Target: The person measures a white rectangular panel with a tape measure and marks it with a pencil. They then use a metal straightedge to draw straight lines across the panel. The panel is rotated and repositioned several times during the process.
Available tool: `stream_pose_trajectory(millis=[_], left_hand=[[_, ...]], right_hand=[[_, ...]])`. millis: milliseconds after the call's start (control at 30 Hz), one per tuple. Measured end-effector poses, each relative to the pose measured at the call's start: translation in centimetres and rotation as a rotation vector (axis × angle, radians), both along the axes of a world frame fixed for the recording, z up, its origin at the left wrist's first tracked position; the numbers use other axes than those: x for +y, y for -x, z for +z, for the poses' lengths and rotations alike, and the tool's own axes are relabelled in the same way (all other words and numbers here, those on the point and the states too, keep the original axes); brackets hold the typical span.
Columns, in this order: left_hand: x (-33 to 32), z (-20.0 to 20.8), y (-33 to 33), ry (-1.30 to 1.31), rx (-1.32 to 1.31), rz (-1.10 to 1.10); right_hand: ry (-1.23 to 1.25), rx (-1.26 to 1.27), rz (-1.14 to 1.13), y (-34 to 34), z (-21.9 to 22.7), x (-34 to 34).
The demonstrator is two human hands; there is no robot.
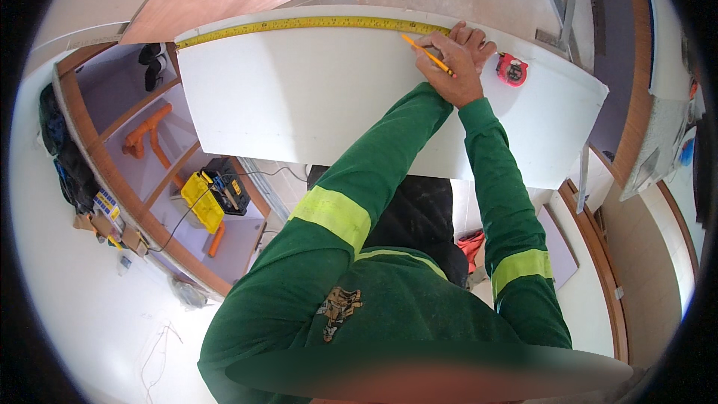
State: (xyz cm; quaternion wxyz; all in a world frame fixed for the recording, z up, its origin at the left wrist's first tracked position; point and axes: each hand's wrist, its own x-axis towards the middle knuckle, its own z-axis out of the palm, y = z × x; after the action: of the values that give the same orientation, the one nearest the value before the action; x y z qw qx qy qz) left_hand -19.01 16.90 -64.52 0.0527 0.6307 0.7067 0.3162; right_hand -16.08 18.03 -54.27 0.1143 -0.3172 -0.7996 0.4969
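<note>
A yellow tape measure blade (299,24) runs along the far edge of a long white board (299,97), from its left end to my hands. My left hand (474,39) has its fingers bent over the blade, and the rest of it is largely hidden behind my right hand. My right hand (452,75) crosses in front of it, gripping an orange pencil (419,46) whose far end comes close to the blade. Just right of my hands, the red tape measure case (512,69) rests on the board.
On the left stands a wood-edged cabinet (90,131) holding orange pipes (158,142) and a black-and-yellow toolbox (203,198). A cable (179,226) trails across it. Behind the board lies a brown wooden panel (202,0). Metal strips (568,11) stand near the board's right end.
</note>
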Motion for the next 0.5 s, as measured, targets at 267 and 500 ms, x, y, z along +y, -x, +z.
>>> stream_pose_trajectory(millis=[267, 500], left_hand=[[-0.7, 2.0, 0.3, 0.02, 0.015, -0.02], [-0.4, 1.8, 0.3, 0.031, -0.005, -0.01]], right_hand=[[0.023, 0.0, -0.023, 0.1, -0.4, -0.2], [0.044, 0.002, -0.026, 0.0, -0.3, -0.2]])
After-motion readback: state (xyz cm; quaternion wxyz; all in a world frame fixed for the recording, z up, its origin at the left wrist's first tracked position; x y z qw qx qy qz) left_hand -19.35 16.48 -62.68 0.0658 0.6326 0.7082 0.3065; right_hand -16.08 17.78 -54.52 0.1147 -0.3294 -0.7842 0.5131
